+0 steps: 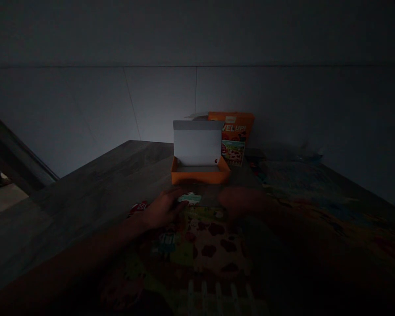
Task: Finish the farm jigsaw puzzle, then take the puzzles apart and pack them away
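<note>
1. The farm puzzle (219, 245) shows a cow with dark patches and a pale fence, dimly lit.
2. Table (95, 180) surface stretches left to a slanting edge; an open orange box (200, 177) stands just beyond the puzzle.
3. The puzzle lies on the table, below and between both hands. The left hand (163, 208), fingers bent, is at a pale green piece (191, 198); I cannot tell whether it grips.
4. The right hand (238, 201) is blurred, its state unclear.

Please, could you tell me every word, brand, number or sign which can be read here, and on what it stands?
"VEL UP!": on the orange box at the back; its beginning is hidden behind the raised white lid.
Pale label above those words: too small and blurred to read.
Cow picture in front: no readable text.
</note>
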The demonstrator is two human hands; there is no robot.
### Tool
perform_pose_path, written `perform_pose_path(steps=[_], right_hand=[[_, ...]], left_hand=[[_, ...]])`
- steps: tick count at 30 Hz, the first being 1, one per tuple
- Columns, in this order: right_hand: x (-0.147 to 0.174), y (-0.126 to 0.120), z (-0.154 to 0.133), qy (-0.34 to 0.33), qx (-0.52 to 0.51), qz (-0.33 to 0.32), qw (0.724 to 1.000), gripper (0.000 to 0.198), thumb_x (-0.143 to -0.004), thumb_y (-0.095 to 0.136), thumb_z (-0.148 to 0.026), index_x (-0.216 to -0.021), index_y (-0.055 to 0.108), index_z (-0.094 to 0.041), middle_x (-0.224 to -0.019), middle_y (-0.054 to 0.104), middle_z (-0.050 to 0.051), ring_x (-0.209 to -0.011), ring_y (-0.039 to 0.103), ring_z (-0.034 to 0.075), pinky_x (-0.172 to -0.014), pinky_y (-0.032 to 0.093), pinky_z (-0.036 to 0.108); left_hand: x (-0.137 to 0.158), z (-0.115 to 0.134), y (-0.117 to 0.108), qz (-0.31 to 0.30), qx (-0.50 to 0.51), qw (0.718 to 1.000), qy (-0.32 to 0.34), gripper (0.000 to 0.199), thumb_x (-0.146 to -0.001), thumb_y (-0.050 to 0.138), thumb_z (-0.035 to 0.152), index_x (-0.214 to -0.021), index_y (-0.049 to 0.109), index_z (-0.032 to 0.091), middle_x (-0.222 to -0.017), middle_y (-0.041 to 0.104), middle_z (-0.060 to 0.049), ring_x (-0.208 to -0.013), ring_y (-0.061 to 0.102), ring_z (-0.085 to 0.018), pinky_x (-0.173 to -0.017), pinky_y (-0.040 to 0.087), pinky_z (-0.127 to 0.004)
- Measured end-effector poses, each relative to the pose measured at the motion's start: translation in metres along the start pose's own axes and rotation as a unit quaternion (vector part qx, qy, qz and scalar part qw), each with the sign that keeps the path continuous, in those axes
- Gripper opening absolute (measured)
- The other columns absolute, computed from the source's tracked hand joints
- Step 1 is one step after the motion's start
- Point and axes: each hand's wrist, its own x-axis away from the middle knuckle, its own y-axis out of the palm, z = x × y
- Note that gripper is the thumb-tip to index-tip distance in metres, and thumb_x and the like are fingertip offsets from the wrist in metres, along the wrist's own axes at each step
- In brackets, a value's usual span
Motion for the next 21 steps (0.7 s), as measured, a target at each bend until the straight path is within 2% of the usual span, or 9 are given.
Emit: perform_pose_path(steps=[3,10,14,18,21], right_hand=[[-0.001,-0.001,-0.002,0.005,0.034,-0.017,0.999,0.049,-0.057,0.080,-0.043,-0.094,0.074,-0.011,-0.097,0.071,0.015,-0.079,0.067,0.027,-0.055,0.045,0.027],[-0.008,0.000,0.009,-0.021,0.010,-0.001,1.000,0.035,-0.066,0.074,-0.037,-0.091,0.074,-0.012,-0.090,0.071,0.012,-0.071,0.065,0.023,-0.050,0.039,0.025],[-0.006,-0.007,0.012,-0.070,0.002,-0.017,0.997,0.032,-0.068,0.074,-0.042,-0.083,0.074,-0.014,-0.077,0.069,0.006,-0.060,0.058,0.016,-0.050,0.035,0.024],[0.000,-0.015,0.019,-0.086,0.001,-0.033,0.996,0.033,-0.074,0.071,-0.046,-0.068,0.069,-0.013,-0.058,0.059,0.000,-0.049,0.047,0.011,-0.050,0.030,0.024],[0.002,-0.018,0.025,-0.096,0.000,-0.032,0.995,0.034,-0.073,0.071,-0.046,-0.064,0.066,-0.014,-0.054,0.055,-0.002,-0.048,0.045,0.010,-0.050,0.028,0.024]], left_hand=[[0.001,0.000,0.000,0.006,0.000,1.000,0.000,0.032,-0.092,0.050,0.024,-0.122,0.060,0.019,-0.118,0.065,-0.008,-0.107,0.061,-0.022,-0.096,0.049,-0.037],[-0.001,0.003,-0.002,0.001,0.005,1.000,-0.007,0.031,-0.093,0.050,0.024,-0.121,0.061,0.018,-0.118,0.065,-0.009,-0.104,0.063,-0.021,-0.094,0.050,-0.035],[0.000,0.003,-0.003,-0.007,0.004,1.000,-0.009,0.032,-0.093,0.049,0.023,-0.123,0.060,0.018,-0.120,0.064,-0.010,-0.107,0.062,-0.021,-0.096,0.049,-0.036],[0.000,0.001,-0.002,-0.008,0.006,1.000,-0.006,0.034,-0.093,0.049,0.023,-0.125,0.058,0.019,-0.118,0.064,-0.009,-0.108,0.060,-0.022,-0.096,0.048,-0.037],[0.000,0.001,-0.002,-0.007,0.006,1.000,-0.007,0.033,-0.093,0.049,0.024,-0.124,0.059,0.019,-0.117,0.064,-0.009,-0.106,0.061,-0.021,-0.095,0.049,-0.036]])
